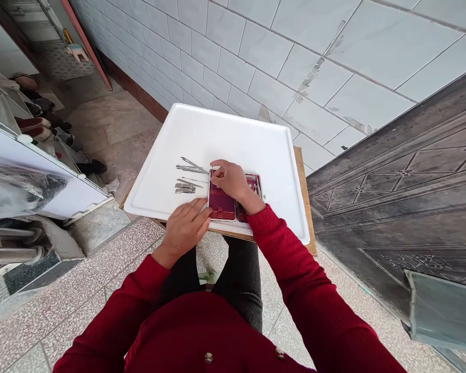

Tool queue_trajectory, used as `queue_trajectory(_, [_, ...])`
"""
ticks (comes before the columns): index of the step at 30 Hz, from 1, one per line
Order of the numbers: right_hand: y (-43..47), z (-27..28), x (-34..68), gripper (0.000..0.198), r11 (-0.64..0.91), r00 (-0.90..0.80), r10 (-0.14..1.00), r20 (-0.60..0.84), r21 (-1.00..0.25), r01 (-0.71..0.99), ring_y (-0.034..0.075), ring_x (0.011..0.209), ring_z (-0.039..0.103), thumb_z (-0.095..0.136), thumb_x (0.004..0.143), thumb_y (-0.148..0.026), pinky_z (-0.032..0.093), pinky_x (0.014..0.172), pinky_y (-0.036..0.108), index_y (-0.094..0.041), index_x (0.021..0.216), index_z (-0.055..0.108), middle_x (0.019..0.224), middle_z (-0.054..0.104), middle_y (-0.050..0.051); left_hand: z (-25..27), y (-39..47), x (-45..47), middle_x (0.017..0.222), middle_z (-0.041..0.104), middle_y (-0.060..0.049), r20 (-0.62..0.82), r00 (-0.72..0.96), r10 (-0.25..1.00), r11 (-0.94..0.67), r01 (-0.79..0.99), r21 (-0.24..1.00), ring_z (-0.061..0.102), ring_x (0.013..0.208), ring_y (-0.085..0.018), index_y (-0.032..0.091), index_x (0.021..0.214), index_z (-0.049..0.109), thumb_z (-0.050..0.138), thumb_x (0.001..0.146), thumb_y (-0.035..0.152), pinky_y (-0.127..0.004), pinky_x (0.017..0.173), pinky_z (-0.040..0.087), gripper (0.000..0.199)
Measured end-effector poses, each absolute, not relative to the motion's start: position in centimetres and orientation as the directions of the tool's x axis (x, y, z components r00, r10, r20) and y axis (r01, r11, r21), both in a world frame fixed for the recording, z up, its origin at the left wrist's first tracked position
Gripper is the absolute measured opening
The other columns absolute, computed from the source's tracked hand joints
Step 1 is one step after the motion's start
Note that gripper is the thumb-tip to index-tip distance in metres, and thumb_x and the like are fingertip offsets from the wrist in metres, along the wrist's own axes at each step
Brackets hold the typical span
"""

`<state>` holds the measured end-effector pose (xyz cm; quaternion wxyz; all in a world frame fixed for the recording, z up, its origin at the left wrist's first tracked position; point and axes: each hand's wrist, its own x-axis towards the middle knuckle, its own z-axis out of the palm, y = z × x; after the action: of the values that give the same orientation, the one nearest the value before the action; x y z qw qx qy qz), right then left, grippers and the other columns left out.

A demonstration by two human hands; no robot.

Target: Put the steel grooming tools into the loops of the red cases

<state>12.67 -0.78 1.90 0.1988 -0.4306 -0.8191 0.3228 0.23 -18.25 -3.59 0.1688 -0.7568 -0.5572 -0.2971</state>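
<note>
A manicure case with a dark red lining lies unfolded on a white tray. My left hand rests flat at the case's lower left edge, fingers stretched out and thumb against the rim. Over the case's left half, my right hand is closed, thumb and fingertips pinched near the upper left corner. Whatever it pinches is too small to make out. Left of the case lie nail clippers, a thin metal tool and several slim metal implements. My right hand and wrist partly cover the case's right half.
Under the tray, a brown board shows at the right. A tiled wall rises behind, and a dark patterned metal door stands to the right. Shoes sit on a rack at the left. My legs are below the tray's front edge.
</note>
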Motion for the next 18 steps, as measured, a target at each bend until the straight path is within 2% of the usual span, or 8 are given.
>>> queue_trajectory(12, [-1.13, 1.94, 12.56, 0.037, 0.482, -0.536, 0.840, 0.086, -0.572, 0.664, 0.019, 0.080, 0.071, 0.060, 0.086, -0.010, 0.052, 0.081, 0.030, -0.019, 0.119, 0.073, 0.087, 0.078, 0.001, -3.64, -18.20, 0.22, 0.131, 0.073, -0.011, 0.636, 0.203, 0.745, -0.323, 0.943, 0.076, 0.070, 0.121, -0.025, 0.020, 0.118, 0.071, 0.056, 0.100, 0.020, -0.038, 0.098, 0.055, 0.024])
queue_trajectory(18, [-1.26, 2.13, 12.53, 0.034, 0.519, -0.536, 0.834, 0.130, -0.516, 0.682, 0.022, 0.101, 0.072, 0.050, 0.094, -0.009, 0.051, 0.092, 0.032, -0.020, 0.111, 0.078, 0.111, 0.080, 0.005, -3.63, -18.25, 0.22, 0.133, 0.072, -0.010, 0.618, 0.191, 0.762, -0.322, 0.941, 0.106, 0.069, 0.122, -0.025, 0.021, 0.120, 0.072, 0.055, 0.100, 0.021, -0.039, 0.100, 0.055, 0.026])
